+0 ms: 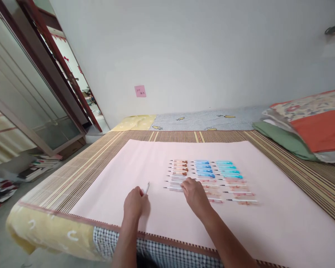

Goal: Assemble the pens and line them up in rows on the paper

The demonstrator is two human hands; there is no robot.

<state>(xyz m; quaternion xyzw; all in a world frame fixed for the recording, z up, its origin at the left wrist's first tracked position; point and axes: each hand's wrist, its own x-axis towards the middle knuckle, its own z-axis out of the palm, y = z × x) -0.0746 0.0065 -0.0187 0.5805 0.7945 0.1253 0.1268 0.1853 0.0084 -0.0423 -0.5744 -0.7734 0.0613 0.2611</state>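
My left hand point(134, 203) is closed round a slim white pen point(147, 188), its tip pointing up and away. My right hand point(194, 193) is lowered over the laid-out pens, fingertips pinched at the end of a pale pen point(171, 187) in the left column. Behind it lie brown-and-white pens point(181, 165), blue pens point(202, 169) and teal pens point(227, 167) in neat rows, dark tips to the left. Pale pens with pinkish markings point(241, 192) fill the nearer rows to the right. Some pens are partly hidden beneath my right hand.
A large pale pink sheet point(106, 197) lies under the pens on a striped mat point(80, 163) covering a bed. Folded bedding point(318, 126) is piled at the right. A pink note point(140, 91) is stuck on the wall behind. At the left stands a glass-panelled door point(36, 89).
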